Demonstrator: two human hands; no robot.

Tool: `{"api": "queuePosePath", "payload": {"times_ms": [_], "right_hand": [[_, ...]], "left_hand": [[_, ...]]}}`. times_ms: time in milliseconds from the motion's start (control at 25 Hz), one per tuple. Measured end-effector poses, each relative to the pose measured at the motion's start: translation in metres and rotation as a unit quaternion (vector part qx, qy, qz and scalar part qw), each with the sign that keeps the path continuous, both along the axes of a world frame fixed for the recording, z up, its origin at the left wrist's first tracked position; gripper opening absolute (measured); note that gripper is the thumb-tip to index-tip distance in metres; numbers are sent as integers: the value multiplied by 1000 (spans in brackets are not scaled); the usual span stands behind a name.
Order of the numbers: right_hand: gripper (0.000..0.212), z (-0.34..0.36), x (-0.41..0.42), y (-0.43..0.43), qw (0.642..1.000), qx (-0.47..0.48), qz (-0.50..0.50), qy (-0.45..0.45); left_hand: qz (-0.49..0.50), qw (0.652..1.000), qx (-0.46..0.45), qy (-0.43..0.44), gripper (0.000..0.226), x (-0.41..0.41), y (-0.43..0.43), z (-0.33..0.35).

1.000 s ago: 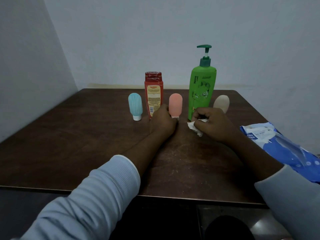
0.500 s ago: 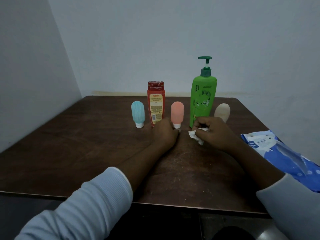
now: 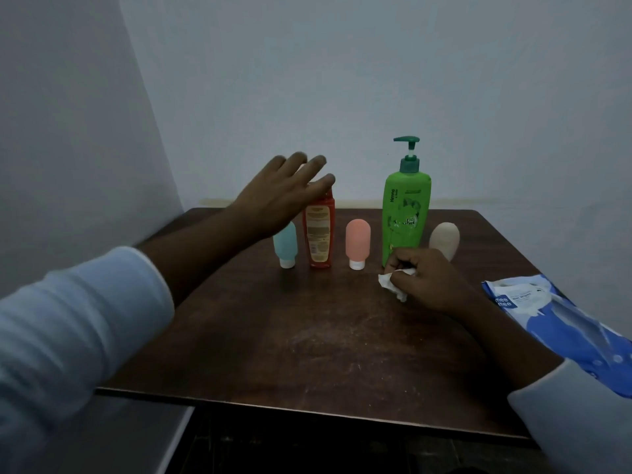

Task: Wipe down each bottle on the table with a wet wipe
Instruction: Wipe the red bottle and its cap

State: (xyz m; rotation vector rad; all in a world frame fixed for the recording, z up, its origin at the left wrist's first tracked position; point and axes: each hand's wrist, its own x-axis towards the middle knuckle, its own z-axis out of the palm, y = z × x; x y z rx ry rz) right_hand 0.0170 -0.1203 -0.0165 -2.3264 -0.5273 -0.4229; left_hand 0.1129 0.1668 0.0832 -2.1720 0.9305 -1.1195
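Red plastic bottle seems light, tippy; grasp mid-body with your spread empty left hand, right hand pinching white wipe.

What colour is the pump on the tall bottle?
Dark teal-green pump, darker than the bright green bottle below it. The head view shows it clearly against the pale wall.

Green pump bottle; left of it a salmon-pink bottle, a red bottle, a teal bottle; right of it a beige bottle.
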Motion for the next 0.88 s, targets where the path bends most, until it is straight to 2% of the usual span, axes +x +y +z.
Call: {"api": "queuePosePath", "payload": {"times_ms": [120, 200, 320, 480, 600, 680, 720, 800, 880], "right_hand": [[18, 0, -1, 0, 1000, 11, -1, 8], [17, 0, -1, 0, 1000, 4, -4, 7], [16, -1, 1, 0, 1000, 2, 2, 7], [16, -1, 3, 1, 1000, -10, 6, -1], [18, -1, 3, -1, 1000, 2, -3, -7], [14, 0, 3, -1, 998, 27, -25, -43], [12, 1, 5, -1, 996, 39, -43, -73], [11, 3, 7, -2, 989, 61, -75, -109], [13, 5, 6, -2, 988, 67, -92, -108]], "left_hand": [[19, 985, 168, -32, 93, 16, -2, 17], [7, 974, 224, -32, 90, 24, -5, 20], [-23, 963, 268, -21, 77, 29, -12, 27], [-61, 948, 312, -16, 49, 28, -18, 40], [-40, 943, 331, 26, 38, 20, -25, 54], [-15, 948, 298, 116, 36, 8, -28, 64], [-3, 951, 253, 176, 42, 1, -26, 66], [23, 945, 128, 302, 58, -18, -15, 64], [26, 918, -17, 395, 64, -42, 2, 48]]}}
